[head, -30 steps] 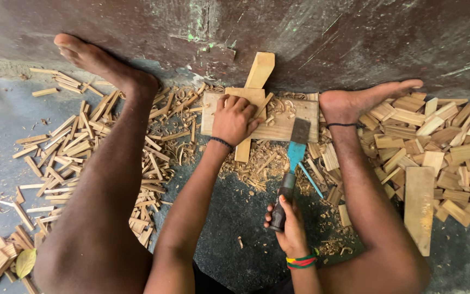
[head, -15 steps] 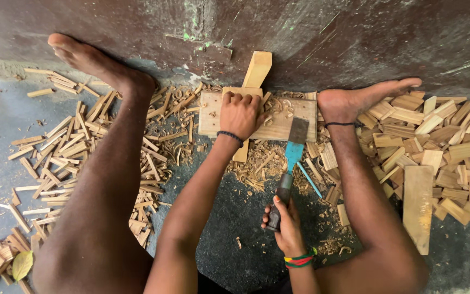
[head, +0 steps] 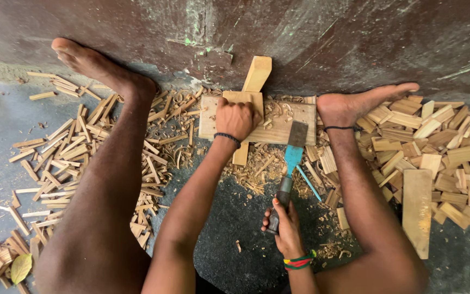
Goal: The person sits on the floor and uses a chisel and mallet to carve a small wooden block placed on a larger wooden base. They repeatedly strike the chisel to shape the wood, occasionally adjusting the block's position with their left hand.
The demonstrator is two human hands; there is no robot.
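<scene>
Far left of the floor [head: 6, 141]: loose scatter of thin wood sticks [head: 77, 158], too many to count, one yellow leaf [head: 21, 268] near the bottom-left corner. Left foot [head: 91, 65] rests by the wall [head: 327, 38]; the leg cuts across the stick pile. Centre: one flat wooden board [head: 278, 128] lies at the wall's base, ringed by shavings [head: 257, 174]. Left hand [head: 236, 118], fingers clenched, grasps one narrow wood piece [head: 243, 152] lying across the board's left part. One more block [head: 257, 73] leans on the wall just behind it. Right hand [head: 285, 228], closed round the dark handle, holds one blue-shanked chisel [head: 291, 158], blade flat on the board's right part, just beside the left hand. Right foot [head: 363, 103] sits at the board's right edge. Far right: heap of short wood offcuts [head: 441, 147], one long plank [head: 417, 209] on its near side.
</scene>
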